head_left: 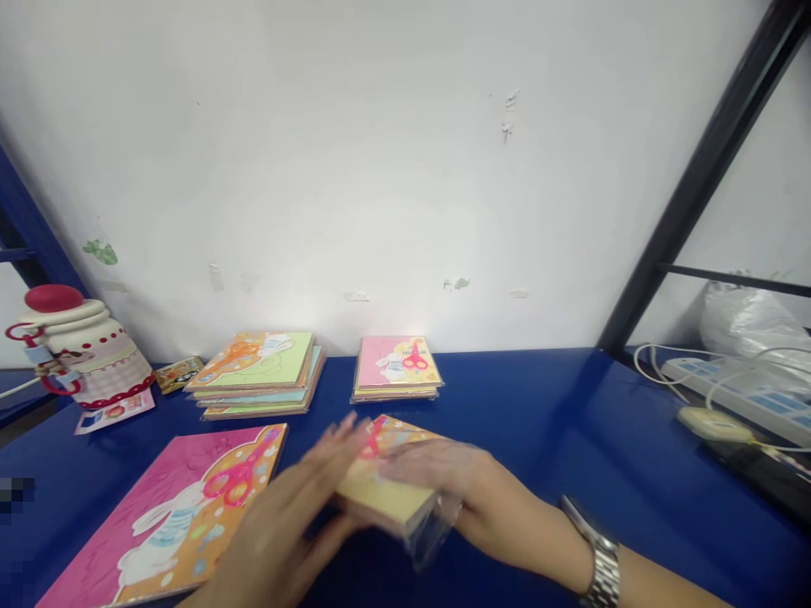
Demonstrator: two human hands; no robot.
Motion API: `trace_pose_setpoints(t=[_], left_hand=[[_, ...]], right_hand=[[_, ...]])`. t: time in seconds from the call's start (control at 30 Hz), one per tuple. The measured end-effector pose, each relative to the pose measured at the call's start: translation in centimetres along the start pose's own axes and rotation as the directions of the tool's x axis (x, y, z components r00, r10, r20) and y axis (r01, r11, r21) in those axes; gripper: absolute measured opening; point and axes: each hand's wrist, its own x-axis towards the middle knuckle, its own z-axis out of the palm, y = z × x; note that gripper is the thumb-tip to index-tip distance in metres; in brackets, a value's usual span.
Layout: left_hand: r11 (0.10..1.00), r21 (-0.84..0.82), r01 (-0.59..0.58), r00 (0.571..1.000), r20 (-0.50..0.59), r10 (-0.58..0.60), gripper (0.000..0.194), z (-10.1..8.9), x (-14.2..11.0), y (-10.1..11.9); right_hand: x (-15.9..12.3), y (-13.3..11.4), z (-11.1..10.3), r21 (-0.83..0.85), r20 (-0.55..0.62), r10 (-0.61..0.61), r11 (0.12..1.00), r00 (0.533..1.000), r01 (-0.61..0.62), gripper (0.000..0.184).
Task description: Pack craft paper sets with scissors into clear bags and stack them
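Both my hands are over the blue tabletop [538, 439]. My right hand [469, 494], with a metal wristwatch [599, 553] on its wrist, lies across a small pack of craft paper [380, 490] in a transparent plastic sleeve. My left hand [285, 515], blurred by motion, presses the pack's left end, and the pack is tilted between my hands. A large pink board with a rabbit and scissors design [171, 523] lies beside my left hand. Behind them stand two stacks of similar packs [257, 376] [396, 367].
At the back left stand a ceramic jar with a red lid [89, 355], a small gold packet [179, 374] and a printed card [114, 414]. To the right are a power strip [741, 393], white cables, a cream-coloured device [713, 425], a plastic bag [748, 321] and a black frame post [703, 177].
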Motion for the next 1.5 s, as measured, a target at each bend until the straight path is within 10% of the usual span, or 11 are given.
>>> trace_pose_setpoints(t=[0.17, 0.33, 0.6, 0.83, 1.1, 1.33, 1.5], left_hand=[[0.734, -0.449, 0.509, 0.843, 0.085, -0.532, 0.075, -0.4, 1.1, -1.5], [0.238, -0.686, 0.688, 0.697, 0.534, -0.478, 0.041, 0.0, 1.7, -0.4], [-0.160, -0.717, 0.678, 0.547, 0.639, -0.541, 0.033, 0.3, 1.8, 0.1], [-0.139, -0.708, 0.692, 0.495, 0.606, -0.623, 0.032, 0.1, 2.0, -0.8], [-0.024, -0.765, 0.643, 0.451, 0.405, -0.795, 0.042, -1.6, 3.0, -3.4], [0.400, -0.643, 0.653, 0.537, 0.020, -0.843, 0.053, -2.5, 3.1, -4.8], [0.720, 0.021, 0.693, 0.687, -0.318, -0.653, 0.048, -2.9, 2.6, -3.0]], right_hand=[[0.2, 1.3, -0.4, 0.697, -0.134, 0.387, 0.692, 0.912, -0.191, 0.027], [0.6, 1.7, 0.6, 0.957, 0.026, 0.431, 0.251, 0.902, -0.148, 0.039], [0.5, 2.8, 1.4, 0.978, 0.099, 0.466, 0.116, 0.879, -0.172, 0.039], [0.5, 2.7, 1.2, 0.984, 0.094, 0.468, 0.092, 0.879, -0.155, 0.043], [0.3, 3.8, -1.9, 0.988, 0.017, 0.717, 0.094, 0.697, -0.121, 0.033], [0.2, 5.3, -4.6, 0.993, -0.085, 0.882, 0.115, 0.463, -0.037, 0.029], [0.4, 5.1, -4.3, 0.991, -0.121, 0.907, 0.133, 0.403, -0.002, 0.029]])
